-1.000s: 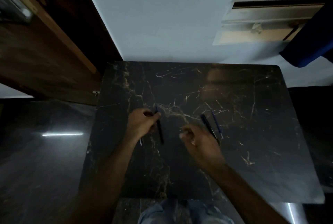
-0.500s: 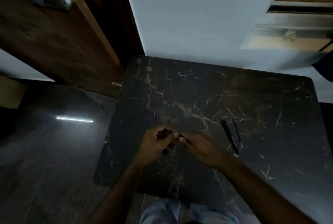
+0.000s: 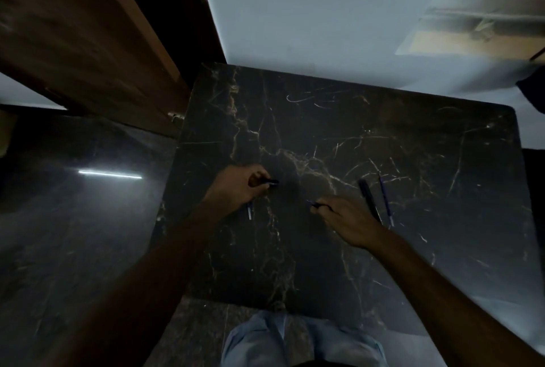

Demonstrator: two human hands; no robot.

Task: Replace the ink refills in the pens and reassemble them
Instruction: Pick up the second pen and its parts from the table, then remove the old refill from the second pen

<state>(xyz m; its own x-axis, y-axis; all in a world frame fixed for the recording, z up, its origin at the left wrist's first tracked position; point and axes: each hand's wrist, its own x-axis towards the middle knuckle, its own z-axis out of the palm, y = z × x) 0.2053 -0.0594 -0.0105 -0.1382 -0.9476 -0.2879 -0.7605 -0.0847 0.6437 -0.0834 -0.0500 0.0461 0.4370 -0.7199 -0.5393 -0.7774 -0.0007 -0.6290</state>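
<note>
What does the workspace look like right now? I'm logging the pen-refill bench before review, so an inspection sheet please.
Surface: dark marble table, veined and scratched.
Job's things: black pen and thin blue refill lie side by side, apart, right of the hands; another blue piece pokes out beneath the left hand.
Clutter: nothing seen.
Grippers: left hand pinches a short dark pen part; right hand pinches a thin dark piece.
Cables: nothing seen.
Surroundings: wooden door at left, pale wall behind, glossy dark floor, dim light.
</note>
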